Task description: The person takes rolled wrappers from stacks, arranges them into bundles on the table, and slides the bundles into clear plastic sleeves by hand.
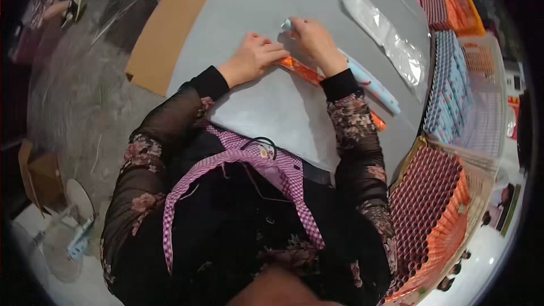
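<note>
Left hand (254, 59): palm down, fingers bent and close together, fingertips at far-left end of glossy orange patterned strip (304, 70); cannot tell if pinching or only pressing.
Right hand (313, 38): curled narrow, fingers closed on small pale-blue tubular end (287, 24), poking out on the left side.
Orange strip: slanting from left hand toward near right, passing under right wrist, near end showing past the sleeve.
Blue roll: long pale-blue printed roll (371, 82), just right of right wrist, roughly parallel to the strip; cannot tell if one piece with the gripped end.
White sheet: thin whitish sheet (269, 107), between the forearms, at near side of table.
Clear bag: long crinkled clear plastic bag (391, 37), far right, well apart from hands.
Table: smooth grey top (238, 11), rounded right edge.
Cardboard: flat brown cardboard piece (164, 28), along left table edge.
Basket: pale plastic basket (484, 110), right of table, beside stacked blue patterned packs (447, 88).
Near right: dark-red dotted pile (425, 209), orange edges.
</note>
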A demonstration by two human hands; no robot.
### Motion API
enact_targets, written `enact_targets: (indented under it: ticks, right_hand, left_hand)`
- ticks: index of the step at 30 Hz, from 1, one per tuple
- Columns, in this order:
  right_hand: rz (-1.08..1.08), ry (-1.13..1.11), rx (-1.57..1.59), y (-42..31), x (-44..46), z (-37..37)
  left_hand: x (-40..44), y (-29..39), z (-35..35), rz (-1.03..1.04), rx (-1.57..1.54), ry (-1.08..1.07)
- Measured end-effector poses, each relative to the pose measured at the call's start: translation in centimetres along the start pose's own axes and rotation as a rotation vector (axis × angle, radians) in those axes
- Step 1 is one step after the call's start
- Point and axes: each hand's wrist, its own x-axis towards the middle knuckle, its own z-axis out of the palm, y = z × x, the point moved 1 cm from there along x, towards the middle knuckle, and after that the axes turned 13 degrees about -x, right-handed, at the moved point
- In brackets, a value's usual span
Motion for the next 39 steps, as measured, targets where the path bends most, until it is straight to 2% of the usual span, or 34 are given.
enact_targets:
  ticks: [1, 2, 5, 7, 9, 11, 13, 14, 19, 21, 27, 31, 39]
  right_hand:
    - [0.038, -0.016, -0.006, -0.9, 0.3, 0.9]
    - [0.018, 0.112, 0.035, -0.9, 0.5, 2.8]
    - [0.081, 0.152, 0.059, -2.3, 0.5, 4.5]
    - [0.140, 0.110, 0.094, -2.4, 0.7, 4.7]
    - [0.242, 0.041, 0.274, -1.9, 0.8, 5.2]
    - [0.248, 0.038, 0.291, -1.7, 0.7, 5.7]
    - [0.272, -0.099, 0.297, -2.1, 1.2, 5.5]
    - [0.334, -0.090, 0.340, -2.3, 0.9, 5.2]
    - [0.316, -0.032, 0.336, -3.6, 0.9, 3.8]
    - [0.386, -0.049, 0.575, -4.1, 1.0, 3.6]
    - [0.468, -0.020, 0.648, -4.7, 0.7, 3.7]
    - [0.401, 0.013, 0.513, -3.9, 0.2, 4.5]
    - [0.373, 0.126, 0.471, -3.4, -0.5, 5.2]
  left_hand:
    - [-0.2, 0.2, 0.1, -0.014, 0.008, 0.012]
    - [-0.2, 0.3, 0.2, -0.016, 0.021, 0.006]
    - [-0.5, 0.1, 0.6, -0.019, -0.015, 0.023]
    - [-0.5, 0.2, 0.6, 0.028, 0.025, 0.074]
    - [-0.5, 0.7, 0.5, 0.023, 0.038, 0.125]
    - [-0.5, 1.3, 0.3, -0.019, 0.088, 0.160]
    - [-0.5, 1.2, 0.5, -0.026, 0.061, 0.167]
    - [-0.5, 1.2, 0.6, -0.010, 0.072, 0.160]
    - [-0.1, 2.1, 0.5, 0.044, 0.096, 0.226]
    - [-0.4, 2.6, 0.5, 0.043, 0.113, 0.214]
    - [-1.1, 3.9, 0.8, -0.051, 0.204, 0.137]
    - [-1.0, 4.1, 0.9, -0.053, 0.275, 0.127]
    - [-0.8, 3.6, 0.9, -0.074, 0.223, 0.124]
